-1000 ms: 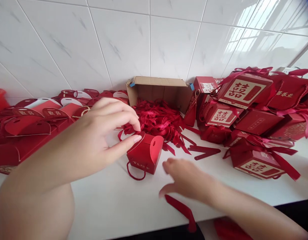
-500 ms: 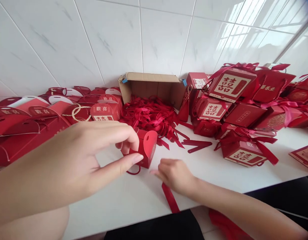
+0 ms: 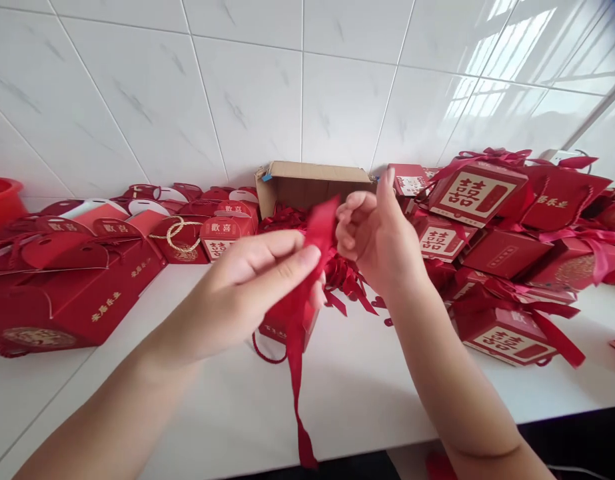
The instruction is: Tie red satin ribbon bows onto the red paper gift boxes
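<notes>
A long red ribbon [image 3: 297, 353] is raised above the white counter [image 3: 377, 393], its tail hanging past the counter's front edge. My left hand [image 3: 252, 293] pinches the ribbon between thumb and fingers. My right hand [image 3: 374, 230] grips its upper end with curled fingers, the forefinger pointing up. Behind the ribbon a small red gift box [image 3: 287, 327] with a cord handle stands on the counter, partly hidden by my left hand.
An open cardboard box [image 3: 312, 183] spilling red ribbons [image 3: 347, 277] lies against the tiled wall. Flat and folded red boxes [image 3: 77, 267] crowd the left. Finished ribbon-tied red boxes [image 3: 492, 220] pile up on the right. A red tub [image 3: 0, 200] sits at far left.
My right hand picked the ribbon up off the counter and lifted it. My left hand let go of the small box's flap and took hold of the ribbon.
</notes>
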Demonstrator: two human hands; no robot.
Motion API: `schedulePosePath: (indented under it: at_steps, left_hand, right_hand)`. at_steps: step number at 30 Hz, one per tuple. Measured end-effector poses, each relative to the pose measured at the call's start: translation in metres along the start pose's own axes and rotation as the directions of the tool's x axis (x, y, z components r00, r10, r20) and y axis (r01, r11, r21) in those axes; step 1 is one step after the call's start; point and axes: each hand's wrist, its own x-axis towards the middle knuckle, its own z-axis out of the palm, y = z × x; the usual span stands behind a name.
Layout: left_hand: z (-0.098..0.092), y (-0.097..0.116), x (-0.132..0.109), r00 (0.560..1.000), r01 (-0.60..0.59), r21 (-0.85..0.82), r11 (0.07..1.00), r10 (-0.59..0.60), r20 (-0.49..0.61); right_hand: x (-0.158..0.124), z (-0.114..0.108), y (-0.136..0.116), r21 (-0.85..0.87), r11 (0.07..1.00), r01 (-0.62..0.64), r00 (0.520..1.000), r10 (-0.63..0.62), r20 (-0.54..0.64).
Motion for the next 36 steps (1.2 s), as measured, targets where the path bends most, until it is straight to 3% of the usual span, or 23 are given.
schedulePosePath:
  at_steps: [3, 7, 9, 12, 14, 17, 19, 21, 23, 25, 27, 33, 36]
  left_hand:
    - [-0.01, -0.002, 0.001, 0.994, -0.021, -0.037, 0.999, 0.017, -0.109]
    - [-0.007, -0.003, 0.003, 0.997, 0.072, 0.11, 0.991, -0.071, -0.011]
    - [-0.003, -0.004, 0.004, 0.996, 0.089, 0.17, 0.981, -0.093, 0.015]
    - [0.002, -0.007, 0.005, 0.997, 0.076, 0.27, 0.96, -0.073, -0.02]
    - [0.002, -0.01, 0.006, 0.998, 0.068, 0.328, 0.942, -0.062, -0.029]
    - [-0.002, -0.016, 0.009, 0.998, 0.068, 0.375, 0.925, -0.063, -0.027]
    - [-0.008, -0.021, 0.011, 0.997, 0.08, 0.408, 0.909, -0.079, -0.019]
    - [-0.014, -0.028, 0.013, 0.993, 0.094, 0.505, 0.858, -0.119, 0.017]
    - [-0.02, -0.035, 0.014, 0.98, 0.092, 0.642, 0.761, -0.182, 0.076]
    - [-0.022, -0.042, 0.015, 0.971, 0.074, 0.739, 0.669, -0.217, 0.099]
    - [-0.022, -0.047, 0.017, 0.973, 0.055, 0.777, 0.627, -0.209, 0.1]
    - [-0.017, -0.05, 0.021, 0.948, 0.058, 0.781, 0.622, -0.279, 0.151]
    - [-0.016, -0.051, 0.022, 0.945, 0.062, 0.777, 0.627, -0.287, 0.156]
  right_hand:
    - [-0.004, 0.0, 0.008, 0.05, 0.978, -0.203, 0.947, 0.183, 0.266]
    - [-0.015, 0.006, 0.004, 0.065, 0.981, -0.18, 0.885, 0.133, 0.447]
    - [-0.018, 0.007, 0.004, 0.125, 0.98, -0.152, 0.903, 0.087, 0.42]
    - [-0.017, 0.005, 0.007, 0.206, 0.976, -0.073, 0.966, 0.019, 0.256]
    - [-0.015, 0.002, 0.008, 0.205, 0.978, -0.032, 0.982, -0.008, 0.191]
    - [-0.013, -0.007, 0.003, 0.154, 0.988, -0.017, 0.986, -0.01, 0.169]
    - [-0.012, -0.017, -0.004, 0.077, 0.996, -0.042, 0.972, 0.023, 0.232]
    - [-0.011, -0.028, -0.009, -0.098, 0.989, -0.114, 0.908, 0.144, 0.394]
    - [-0.008, -0.038, -0.009, -0.331, 0.927, -0.177, 0.756, 0.344, 0.557]
    - [-0.003, -0.043, -0.003, -0.502, 0.844, -0.188, 0.586, 0.507, 0.633]
    - [0.004, -0.043, 0.008, -0.569, 0.803, -0.179, 0.486, 0.575, 0.658]
    - [0.016, -0.03, 0.039, -0.541, 0.82, -0.189, 0.366, 0.57, 0.736]
    - [0.016, -0.027, 0.046, -0.527, 0.821, -0.219, 0.376, 0.569, 0.731]
